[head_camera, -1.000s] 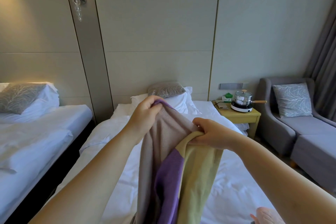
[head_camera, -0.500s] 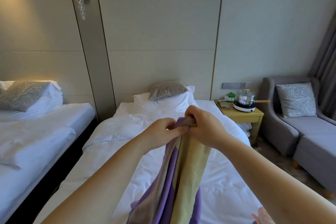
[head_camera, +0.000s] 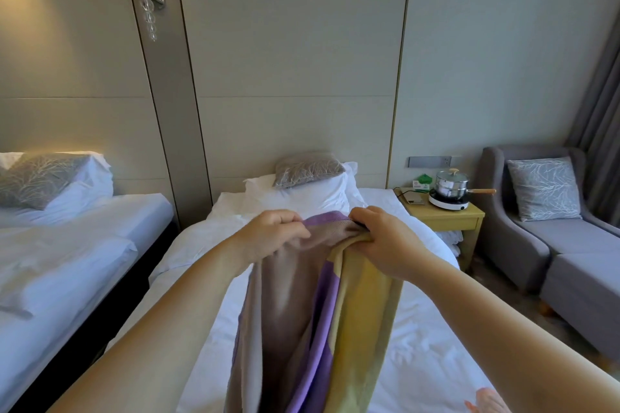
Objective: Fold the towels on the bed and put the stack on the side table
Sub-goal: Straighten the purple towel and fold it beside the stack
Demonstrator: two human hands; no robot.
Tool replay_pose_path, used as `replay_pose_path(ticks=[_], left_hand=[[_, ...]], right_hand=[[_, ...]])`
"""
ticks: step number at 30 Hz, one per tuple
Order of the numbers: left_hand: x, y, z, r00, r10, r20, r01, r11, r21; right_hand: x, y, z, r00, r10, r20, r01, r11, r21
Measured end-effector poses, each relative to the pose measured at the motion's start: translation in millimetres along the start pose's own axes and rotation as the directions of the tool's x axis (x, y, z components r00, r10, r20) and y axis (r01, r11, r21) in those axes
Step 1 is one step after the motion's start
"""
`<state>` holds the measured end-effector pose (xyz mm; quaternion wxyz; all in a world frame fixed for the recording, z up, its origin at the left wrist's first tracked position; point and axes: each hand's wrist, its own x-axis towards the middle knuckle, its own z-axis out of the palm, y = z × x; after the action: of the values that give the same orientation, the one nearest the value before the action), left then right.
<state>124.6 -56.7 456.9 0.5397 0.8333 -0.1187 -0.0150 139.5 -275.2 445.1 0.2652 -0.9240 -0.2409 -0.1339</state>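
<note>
A towel (head_camera: 312,318) with beige, purple and yellow patches hangs in the air over the white bed (head_camera: 419,362). My left hand (head_camera: 268,235) pinches its top edge on the left. My right hand (head_camera: 382,238) grips the top edge on the right, fingers curled round the cloth. The two hands are a short gap apart, with the edge stretched between them. The towel's lower end runs out of the frame. A yellow side table (head_camera: 446,218) stands to the right of the bed's head. A bit of pink cloth (head_camera: 486,401) shows at the bottom right corner.
On the side table sit a steel pot (head_camera: 453,183) on a small hotplate, a green box and a flat device. A grey sofa (head_camera: 570,251) with a cushion is at the right. A second bed (head_camera: 67,245) lies at the left. Pillows (head_camera: 312,184) lie at the bed's head.
My hands came together at the towel's top edge, then drew a little apart again, spreading that edge. The towel hangs wider now.
</note>
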Motion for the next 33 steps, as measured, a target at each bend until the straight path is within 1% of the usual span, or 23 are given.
replay_pose_path(ticks=[2, 3, 4, 6, 7, 9, 11, 14, 17, 18, 20, 21, 23, 24, 25, 27, 29, 31, 33], left_hand=[[-4.2, 1.3, 9.6, 0.977, -0.120, 0.175, 0.128, 0.991, -0.035], [-3.9, 1.5, 16.2, 0.965, -0.150, 0.215, 0.155, 0.988, -0.008], [-2.4, 2.3, 23.1, 0.964, -0.160, 0.211, 0.158, 0.987, 0.024], [1.1, 2.1, 31.5, 0.986, -0.105, 0.126, 0.099, 0.993, 0.058], [2.6, 1.2, 32.1, 0.993, -0.056, 0.105, 0.052, 0.998, 0.045], [3.9, -0.6, 29.7, 0.992, 0.008, 0.122, -0.007, 1.000, -0.012], [3.4, 1.3, 30.0, 0.990, 0.023, 0.139, -0.017, 0.999, -0.039], [8.6, 4.0, 38.2, 0.995, -0.011, 0.100, 0.010, 1.000, 0.010], [9.9, 6.1, 42.4, 0.997, 0.010, 0.074, -0.008, 1.000, -0.022], [9.0, 7.1, 42.2, 0.998, 0.032, 0.060, -0.029, 0.998, -0.052], [8.8, 7.2, 41.1, 0.997, 0.079, -0.006, -0.079, 0.992, -0.100], [9.4, 6.0, 40.6, 0.994, 0.091, -0.057, -0.097, 0.990, -0.107], [11.8, 1.4, 38.6, 0.984, 0.089, -0.154, -0.104, 0.990, -0.092], [12.7, -1.3, 36.9, 0.977, 0.095, -0.189, -0.112, 0.991, -0.079], [13.5, -3.9, 34.7, 0.969, 0.116, -0.217, -0.130, 0.990, -0.054], [14.4, -7.7, 29.2, 0.954, 0.171, -0.245, -0.171, 0.985, 0.023], [15.1, -9.5, 24.9, 0.953, 0.180, -0.243, -0.167, 0.983, 0.075], [15.5, -9.8, 23.5, 0.963, 0.134, -0.234, -0.129, 0.991, 0.037], [12.6, -6.9, 25.8, 0.972, 0.114, -0.204, -0.121, 0.992, -0.019]], right_hand=[[-0.9, -8.0, 5.8, 0.996, -0.060, -0.063, 0.058, 0.997, -0.041], [-0.9, -11.8, 9.2, 0.993, -0.090, -0.073, 0.086, 0.994, -0.063], [-0.6, -14.6, 12.5, 0.991, -0.115, -0.074, 0.109, 0.991, -0.074], [-0.1, -16.9, 15.9, 0.987, -0.140, -0.085, 0.135, 0.989, -0.059], [0.0, -16.6, 15.8, 0.985, -0.145, -0.096, 0.142, 0.989, -0.042], [0.2, -15.1, 14.9, 0.981, -0.153, -0.123, 0.153, 0.988, -0.010], [0.8, -15.1, 15.6, 0.974, -0.170, -0.151, 0.170, 0.985, -0.011], [1.0, -17.1, 19.2, 0.962, -0.183, -0.203, 0.193, 0.981, 0.028], [1.4, -16.4, 22.1, 0.958, -0.127, -0.257, 0.163, 0.979, 0.124], [1.3, -15.6, 22.8, 0.957, -0.086, -0.278, 0.134, 0.979, 0.156], [2.3, -12.4, 22.8, 0.955, 0.031, -0.294, 0.029, 0.980, 0.198], [3.4, -10.4, 21.4, 0.959, 0.081, -0.272, -0.033, 0.984, 0.175], [5.4, -6.8, 16.2, 0.978, 0.114, -0.176, -0.104, 0.993, 0.062], [6.0, -5.2, 12.8, 0.988, 0.105, -0.115, -0.102, 0.994, 0.035], [6.1, -3.7, 8.9, 0.995, 0.088, -0.056, -0.085, 0.995, 0.048], [5.0, -2.1, 0.4, 0.998, 0.042, 0.050, -0.048, 0.991, 0.127], [2.8, -2.4, -8.2, 0.989, -0.016, 0.147, -0.015, 0.979, 0.203], [0.6, -4.0, -14.4, 0.974, -0.072, 0.215, 0.005, 0.955, 0.297], [-0.7, -6.3, -15.7, 0.971, -0.101, 0.218, 0.007, 0.919, 0.394]])
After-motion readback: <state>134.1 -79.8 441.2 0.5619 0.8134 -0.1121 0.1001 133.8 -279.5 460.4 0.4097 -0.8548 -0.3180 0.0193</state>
